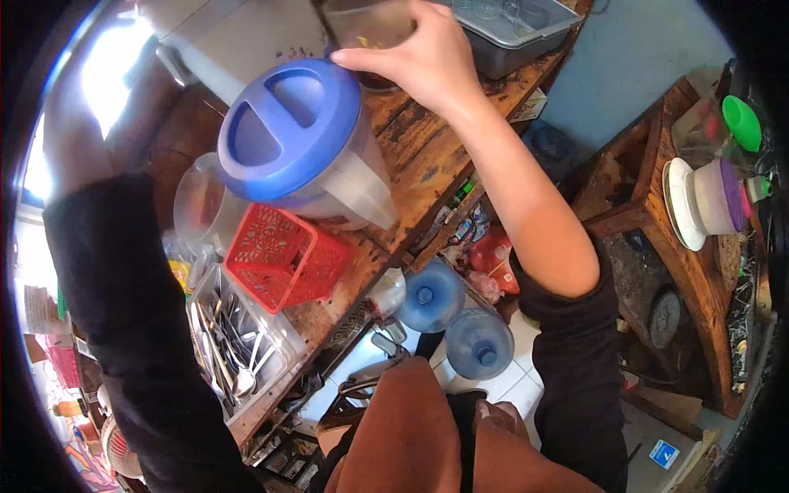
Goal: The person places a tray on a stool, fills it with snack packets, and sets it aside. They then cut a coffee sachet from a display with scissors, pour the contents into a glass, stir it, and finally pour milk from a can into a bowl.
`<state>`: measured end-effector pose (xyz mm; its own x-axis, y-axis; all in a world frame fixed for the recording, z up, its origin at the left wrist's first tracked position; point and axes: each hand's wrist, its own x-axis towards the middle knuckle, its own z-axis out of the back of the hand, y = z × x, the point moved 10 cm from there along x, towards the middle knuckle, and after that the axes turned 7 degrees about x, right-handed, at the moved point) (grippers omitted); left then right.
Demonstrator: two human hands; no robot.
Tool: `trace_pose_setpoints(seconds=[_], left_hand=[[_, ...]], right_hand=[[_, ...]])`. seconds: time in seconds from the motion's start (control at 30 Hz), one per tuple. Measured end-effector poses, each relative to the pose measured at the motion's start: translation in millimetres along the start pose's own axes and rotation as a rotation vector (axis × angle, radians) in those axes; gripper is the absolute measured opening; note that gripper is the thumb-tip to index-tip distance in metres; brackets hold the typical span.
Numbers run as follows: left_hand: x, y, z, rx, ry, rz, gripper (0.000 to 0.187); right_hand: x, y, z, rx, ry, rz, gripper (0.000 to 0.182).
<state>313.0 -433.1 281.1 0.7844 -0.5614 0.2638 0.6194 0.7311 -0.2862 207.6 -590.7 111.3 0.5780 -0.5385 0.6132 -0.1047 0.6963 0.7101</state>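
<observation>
At the top centre, my right hand (419,62) is closed round a clear container (370,25) with dark bits in it. Just below and left of it stands a pitcher with a blue lid (292,127) on the wooden table (419,148). My left arm reaches up the left side, where my left hand (74,140) is blurred in bright glare and its fingers cannot be made out. A red perforated basket (283,259) sits in front of the pitcher, beside a clear round container (201,201).
A clear tray (288,341) of spoons and forks lies near the table's front edge. A grey tub (509,62) with glasses stands at the back. Two blue water bottles (481,345) stand on the floor; a wooden shelf (674,238) is at the right.
</observation>
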Motion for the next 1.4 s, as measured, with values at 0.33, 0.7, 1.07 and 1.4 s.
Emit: trace_pose_setpoints(seconds=[0.33,0.7,1.07,1.4], left_hand=[[-38.7,26.5,-10.1,0.17,-0.452,-0.055,0.044],[-258.0,-17.8,-105.9,-0.782,-0.772,-0.255,0.053],[-390.0,-13.7,-211.8,-1.042,-0.184,0.15,0.084],[-445.2,88.7,-153.3,-0.933,-0.575,0.407,0.065]], right_hand=[[-91.2,-3.6,67.4,0.02,-0.096,0.041,0.058],[-212.2,29.6,103.2,0.571,0.264,-0.205,0.057],[-298.5,73.2,53.3,0.497,0.617,0.016,0.049],[-174.8,166.8,-65.7,0.319,0.768,0.396,0.034]])
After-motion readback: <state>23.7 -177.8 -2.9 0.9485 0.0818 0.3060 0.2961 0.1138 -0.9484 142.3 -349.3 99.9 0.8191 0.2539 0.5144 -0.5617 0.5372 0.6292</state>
